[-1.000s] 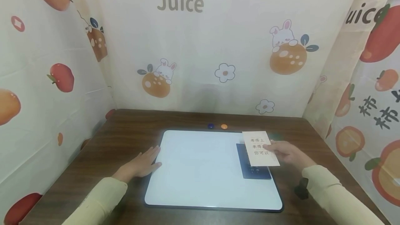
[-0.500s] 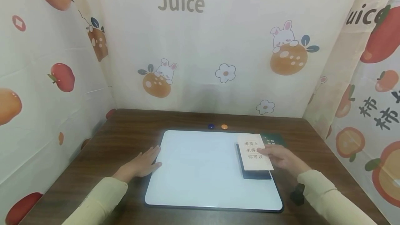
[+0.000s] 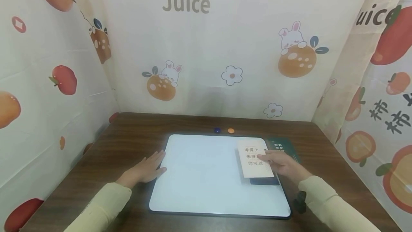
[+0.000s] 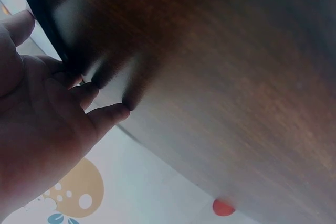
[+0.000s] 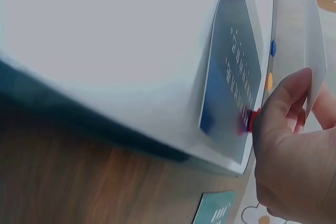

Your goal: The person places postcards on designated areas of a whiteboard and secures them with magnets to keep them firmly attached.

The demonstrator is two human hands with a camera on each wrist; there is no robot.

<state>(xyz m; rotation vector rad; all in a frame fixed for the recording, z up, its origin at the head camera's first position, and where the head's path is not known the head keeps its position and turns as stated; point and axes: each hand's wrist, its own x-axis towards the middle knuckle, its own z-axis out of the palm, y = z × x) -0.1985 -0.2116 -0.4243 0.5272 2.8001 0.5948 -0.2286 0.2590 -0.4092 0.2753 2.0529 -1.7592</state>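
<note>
A smooth white board (image 3: 206, 174) with rounded corners and a thin dark rim lies flat on the dark wood-grain table (image 3: 135, 131). My right hand (image 3: 283, 165) holds a stiff cream card (image 3: 252, 158) printed with three rows of dark characters. My fingers (image 5: 281, 100) pinch its right edge, thumb on one face and the others behind it. The card sits tilted over a dark blue card (image 3: 264, 180) lying flat on the board's right part, covering most of it. A dark green card (image 3: 283, 146) lies on the table just beside the board's right rim. Two small round magnets, one blue (image 3: 217, 130) and one orange (image 3: 230, 130), sit just past the far rim. My left hand (image 3: 145, 169) rests palm down, fingers straight and loosely spread, touching the board's left rim. Both forearms in pale yellow sleeves reach forward.
</note>
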